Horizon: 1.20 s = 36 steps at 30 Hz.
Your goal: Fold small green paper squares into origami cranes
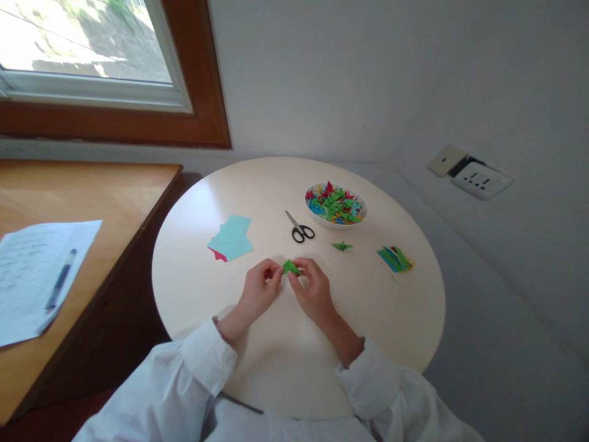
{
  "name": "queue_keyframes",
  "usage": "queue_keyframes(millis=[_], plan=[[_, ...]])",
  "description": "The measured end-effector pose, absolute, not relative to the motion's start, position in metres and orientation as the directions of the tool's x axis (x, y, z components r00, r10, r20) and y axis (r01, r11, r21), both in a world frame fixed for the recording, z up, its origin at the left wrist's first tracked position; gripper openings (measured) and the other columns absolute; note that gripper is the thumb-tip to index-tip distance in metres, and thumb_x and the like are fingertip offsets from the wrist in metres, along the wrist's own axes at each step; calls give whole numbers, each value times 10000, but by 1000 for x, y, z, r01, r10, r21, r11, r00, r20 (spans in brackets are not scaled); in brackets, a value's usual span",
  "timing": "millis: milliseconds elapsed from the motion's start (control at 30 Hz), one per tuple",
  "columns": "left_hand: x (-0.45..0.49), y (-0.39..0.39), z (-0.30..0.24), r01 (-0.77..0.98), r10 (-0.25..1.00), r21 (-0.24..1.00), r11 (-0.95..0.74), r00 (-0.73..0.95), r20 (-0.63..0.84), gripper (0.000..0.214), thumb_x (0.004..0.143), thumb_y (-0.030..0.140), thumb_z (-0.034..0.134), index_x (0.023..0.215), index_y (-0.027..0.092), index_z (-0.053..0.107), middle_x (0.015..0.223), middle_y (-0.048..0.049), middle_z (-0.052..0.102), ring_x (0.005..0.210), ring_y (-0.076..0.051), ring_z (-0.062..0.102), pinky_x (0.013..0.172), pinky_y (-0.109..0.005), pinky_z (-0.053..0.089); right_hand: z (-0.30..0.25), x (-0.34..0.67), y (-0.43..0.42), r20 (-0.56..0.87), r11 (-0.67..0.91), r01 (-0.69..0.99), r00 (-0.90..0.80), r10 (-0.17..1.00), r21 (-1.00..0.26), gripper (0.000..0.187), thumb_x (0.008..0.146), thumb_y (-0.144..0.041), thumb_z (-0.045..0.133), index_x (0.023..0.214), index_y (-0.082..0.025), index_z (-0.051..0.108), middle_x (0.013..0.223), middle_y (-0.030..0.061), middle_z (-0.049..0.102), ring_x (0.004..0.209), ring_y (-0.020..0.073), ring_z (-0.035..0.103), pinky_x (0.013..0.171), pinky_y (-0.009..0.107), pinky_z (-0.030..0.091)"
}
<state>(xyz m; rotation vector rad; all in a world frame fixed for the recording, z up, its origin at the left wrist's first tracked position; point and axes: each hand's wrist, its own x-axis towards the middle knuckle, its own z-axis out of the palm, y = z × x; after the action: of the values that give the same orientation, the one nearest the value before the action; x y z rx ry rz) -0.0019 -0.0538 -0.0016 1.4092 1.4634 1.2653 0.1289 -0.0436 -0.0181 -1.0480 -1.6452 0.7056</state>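
Between my fingertips is a small folded piece of green paper [291,267], above the round white table [276,368]. My left hand [261,287] pinches its left side. The right side is pinched by my right hand [313,288]. Beyond my hands lie scissors [300,231] with black handles, blades slightly apart. A finished green paper crane [342,246] rests to the right of them. Behind it stands a white bowl [338,224] full of small folded paper cranes in green, red, blue and yellow.
Light blue paper sheets [234,236] lie at the left, with a red sheet [219,255] showing beneath. Colourful paper strips [396,259] are stacked at the right. A wooden desk [92,184] on the left carries written papers [27,270] and a pen [61,280]. Walls stand behind and right.
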Motion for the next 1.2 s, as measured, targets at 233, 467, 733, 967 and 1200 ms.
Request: queue_keyframes(millis=[233,467,733,967,1200], plan=[[-1,-54,-3,307,989,949,-72,-104,109,169,724,276,552,630,144,597,586,-15,605,548,-113,521,529,-216,407,-17,130,-43,463,458,374,-83,883,-807,102,793,-194,509,879,-192,563,835,33,621,775,144,599,687,278,511],[-1,-53,-9,249,997,967,-60,-35,71,151,716,267,561,680,132,617,654,-44,636,598,-128,545,543,-218,422,-19,130,-44,469,473,357,-104,877,-805,123,776,-169,507,880,-183,571,840,41,624,793,149,602,684,275,514],[-2,-52,-8,249,989,967,-61,-118,93,159,702,264,571,598,145,568,557,5,568,528,-97,481,490,-198,383,-13,129,-44,555,559,375,-131,822,-740,165,760,-119,513,888,-207,568,865,39,607,814,154,584,679,287,508],[-3,-55,-1,279,975,956,-91,-172,143,166,701,259,576,578,148,572,521,13,551,507,-93,463,504,-206,387,-9,130,-45,619,603,442,-128,775,-663,161,755,-117,524,869,-220,573,867,48,578,837,174,561,711,326,498],[-3,-55,-3,296,973,951,-87,-181,145,168,700,264,570,573,153,569,531,1,564,514,-106,481,495,-211,379,-9,131,-46,616,595,453,-121,779,-664,151,756,-125,524,857,-220,583,828,38,581,776,165,553,657,305,488]])
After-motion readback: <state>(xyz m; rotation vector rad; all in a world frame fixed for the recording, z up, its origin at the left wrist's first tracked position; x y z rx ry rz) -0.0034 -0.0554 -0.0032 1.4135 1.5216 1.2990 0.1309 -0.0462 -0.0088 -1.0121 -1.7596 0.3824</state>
